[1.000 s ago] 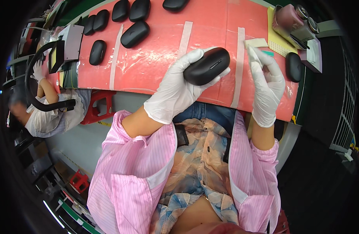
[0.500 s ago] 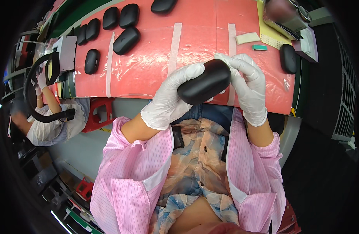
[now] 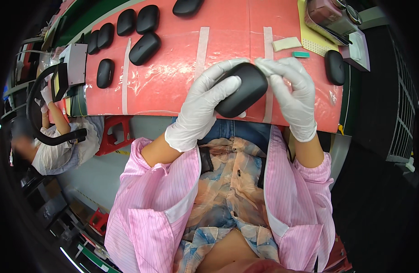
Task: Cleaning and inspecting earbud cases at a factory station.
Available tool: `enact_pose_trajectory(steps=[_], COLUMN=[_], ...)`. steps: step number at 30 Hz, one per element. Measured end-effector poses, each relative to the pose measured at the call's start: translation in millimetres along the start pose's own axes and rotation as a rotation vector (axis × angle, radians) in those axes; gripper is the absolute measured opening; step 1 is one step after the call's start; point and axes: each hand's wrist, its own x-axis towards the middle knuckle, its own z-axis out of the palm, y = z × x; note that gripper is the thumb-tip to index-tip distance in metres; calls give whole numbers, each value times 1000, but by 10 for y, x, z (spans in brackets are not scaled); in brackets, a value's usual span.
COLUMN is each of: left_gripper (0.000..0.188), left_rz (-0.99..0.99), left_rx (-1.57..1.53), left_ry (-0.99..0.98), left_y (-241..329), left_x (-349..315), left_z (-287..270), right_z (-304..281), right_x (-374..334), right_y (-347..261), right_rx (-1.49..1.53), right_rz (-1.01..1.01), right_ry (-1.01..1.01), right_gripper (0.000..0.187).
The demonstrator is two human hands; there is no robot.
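A smooth black rounded case (image 3: pixel 246 91) is tilted above the near edge of the table. My white-gloved left hand (image 3: pixel 202 95) grips it from the left, thumb lying across its face and fingers behind. To its right, my gloved right hand (image 3: pixel 293 88) is pinched close to the case's upper right edge. Something white seems to sit between those fingertips, but against the white glove I cannot make out what it is. Several similar black cases, one of them a case (image 3: pixel 145 48) lying at an angle, rest on the table's far left.
Pink matting under clear film covers the table (image 3: pixel 168 86), with pale tape strips (image 3: pixel 201 50). At right lie a folded cream cloth (image 3: pixel 286 43), a small green block (image 3: pixel 301 54) and another black case (image 3: pixel 334 67). A co-worker (image 3: pixel 59 141) sits at left beyond a black curved arm (image 3: pixel 32 104).
The case has been turned more upright in my left hand, whose thumb now lies over its face. My right hand has shifted slightly right, fingertips still by the case's upper edge.
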Motion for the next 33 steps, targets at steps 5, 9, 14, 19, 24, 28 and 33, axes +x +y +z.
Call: enact_pose_trajectory(steps=[5, 9, 14, 19, 24, 28, 33], left_gripper=[71, 83, 81, 82, 82, 81, 77], left_rz=[359, 661, 731, 984, 984, 1050, 980], left_rx=[445, 993, 1175, 1030, 1147, 1283, 1197], left_ry=[-1, 97, 176, 53, 145, 248, 210], left_y=[-140, -173, -163, -104, -87, -95, -103], left_x=[50, 66, 107, 53, 55, 57, -29], left_z=[-91, -103, -97, -123, -84, -85, -91], right_z=[-5, 159, 413, 334, 340, 352, 300], right_x=[-117, -153, -255, -215, -247, -196, -173], right_y=[19, -174, -222, -197, -57, -381, -220], right_rx=[677, 594, -410, 471, 1080, -511, -129], right_rz=[532, 537, -389, 309, 533, -484, -75], right_ry=[163, 82, 23, 68, 45, 14, 171], right_gripper=[40, 38, 40, 34, 29, 39, 43])
